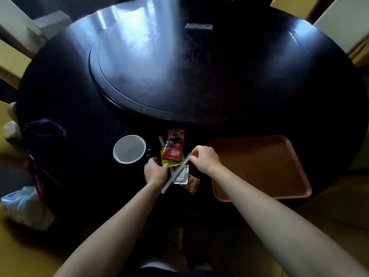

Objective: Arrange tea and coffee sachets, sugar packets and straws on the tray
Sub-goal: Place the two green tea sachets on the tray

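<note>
A small heap of packets lies on the dark round table between a cup and a brown tray (263,168). On top is a red sachet (174,145) over a green sachet (173,162). A white packet (182,176) and an orange patterned packet (192,183) lie nearer me. My right hand (203,157) pinches the upper end of a paper-wrapped straw (175,174) that slants down to the left. My left hand (155,170) rests at the heap's left edge with its fingers closed on the green sachet's corner. The tray holds nothing.
A white cup (129,149) stands left of the heap. A raised turntable (179,66) fills the table's middle, with a small flat card (198,26) at its far side. A dark purple cloth (43,129) and a plastic bag (22,204) sit at the left edge.
</note>
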`<state>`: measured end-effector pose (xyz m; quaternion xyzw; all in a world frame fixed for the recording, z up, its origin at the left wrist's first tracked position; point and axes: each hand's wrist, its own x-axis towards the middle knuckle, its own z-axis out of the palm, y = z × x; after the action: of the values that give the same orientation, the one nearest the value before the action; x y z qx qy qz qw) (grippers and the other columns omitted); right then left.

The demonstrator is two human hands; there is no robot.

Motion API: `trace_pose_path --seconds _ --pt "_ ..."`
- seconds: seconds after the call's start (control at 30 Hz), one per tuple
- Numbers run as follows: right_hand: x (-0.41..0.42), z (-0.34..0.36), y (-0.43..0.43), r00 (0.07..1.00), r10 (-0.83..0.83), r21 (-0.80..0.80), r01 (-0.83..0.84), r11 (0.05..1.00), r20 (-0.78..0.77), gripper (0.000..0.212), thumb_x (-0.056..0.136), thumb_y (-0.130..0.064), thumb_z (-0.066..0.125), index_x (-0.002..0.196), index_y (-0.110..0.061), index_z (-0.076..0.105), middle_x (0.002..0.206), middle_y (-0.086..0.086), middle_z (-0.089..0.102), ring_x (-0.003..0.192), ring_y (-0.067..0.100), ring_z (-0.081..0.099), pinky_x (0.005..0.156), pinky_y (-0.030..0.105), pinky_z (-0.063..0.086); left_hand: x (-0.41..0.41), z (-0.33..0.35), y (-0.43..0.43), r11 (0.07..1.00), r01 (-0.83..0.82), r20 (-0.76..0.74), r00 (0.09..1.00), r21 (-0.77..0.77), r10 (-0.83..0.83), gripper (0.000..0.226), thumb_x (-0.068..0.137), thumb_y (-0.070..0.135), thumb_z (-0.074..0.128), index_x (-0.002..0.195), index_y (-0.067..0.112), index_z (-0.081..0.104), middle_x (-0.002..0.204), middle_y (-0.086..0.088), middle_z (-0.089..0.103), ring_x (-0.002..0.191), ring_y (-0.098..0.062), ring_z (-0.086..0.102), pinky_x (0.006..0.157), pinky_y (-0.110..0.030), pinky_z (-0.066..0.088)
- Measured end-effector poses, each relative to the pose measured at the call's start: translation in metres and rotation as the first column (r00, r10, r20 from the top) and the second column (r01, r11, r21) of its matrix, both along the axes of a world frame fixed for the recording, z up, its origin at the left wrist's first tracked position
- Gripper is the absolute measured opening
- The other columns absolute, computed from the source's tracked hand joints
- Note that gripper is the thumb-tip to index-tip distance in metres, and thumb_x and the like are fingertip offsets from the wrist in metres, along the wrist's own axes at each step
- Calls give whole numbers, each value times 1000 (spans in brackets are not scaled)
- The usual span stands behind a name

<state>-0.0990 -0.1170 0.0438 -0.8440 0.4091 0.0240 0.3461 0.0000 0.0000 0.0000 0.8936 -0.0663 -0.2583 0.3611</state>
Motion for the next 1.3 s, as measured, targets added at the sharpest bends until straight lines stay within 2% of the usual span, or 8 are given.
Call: trace_pose_path --seconds 0.33,0.6,0.73,0.83,0.97,1.1,1.23,1.3 --pt "59 -44 9 947 274 -267 -311 912 -165 51 83 -36 59 129 -20 44 129 10 43 120 30 34 101 42 31 16 -22 -17 987 -141 -193 973 -74 124 27 76 19 67 102 12 66 93 -7 72 89 -21 65 78 -28 48" --pt "39 -59 -7 973 173 -335 -217 917 -156 47 85 -37 57 129 -22 48 131 5 47 118 28 37 97 40 32 23 -28 -13 989 -114 -280 956 -98 83 20 81 14 61 99 8 68 93 -10 71 88 -25 65 84 -34 52" --pt "29 -57 -9 972 116 -272 -170 947 -202 48 85 -31 55 131 -21 45 138 5 41 122 28 33 101 40 30 28 -19 0 952 -230 -473 874 -203 110 14 86 7 56 99 3 59 76 -6 62 66 -19 61 56 -29 55" --pt "25 -50 -4 995 81 -249 -94 964 -61 46 88 -33 52 131 -19 46 138 4 44 123 25 34 102 39 30 29 -8 12 933 -261 -562 823 -249 81 9 89 7 52 97 2 55 82 -11 60 75 -29 62 63 -30 54" --pt "21 -30 7 990 63 85 -74 994 125 48 88 -41 52 131 -21 45 122 0 54 120 17 41 99 31 35 25 11 27 911 -234 -596 803 -340 -16 8 91 8 50 86 5 55 91 -15 61 79 -26 65 63 -26 58" --pt "17 -12 15 949 -214 558 51 828 230 37 85 -28 62 119 -14 56 105 -1 66 99 12 63 79 14 52 17 27 32 862 -227 -604 789 -454 -111 9 89 11 53 86 3 57 94 -18 63 85 -27 67 66 -25 59" --pt "6 0 15 819 -484 705 146 694 308 18 83 -9 64 100 -5 65 97 14 70 87 23 69 78 29 57 12 36 23 839 -194 -607 772 -508 -189 12 87 16 58 85 5 60 84 -10 68 71 -17 70 59 -24 57" --pt "-1 4 10 770 -547 677 212 705 328 13 84 -9 63 96 -6 65 87 10 70 72 15 69 66 23 58 8 37 17 828 -192 -611 763 -527 -212 12 87 18 57 84 6 60 82 -10 68 69 -15 71 58 -23 56"
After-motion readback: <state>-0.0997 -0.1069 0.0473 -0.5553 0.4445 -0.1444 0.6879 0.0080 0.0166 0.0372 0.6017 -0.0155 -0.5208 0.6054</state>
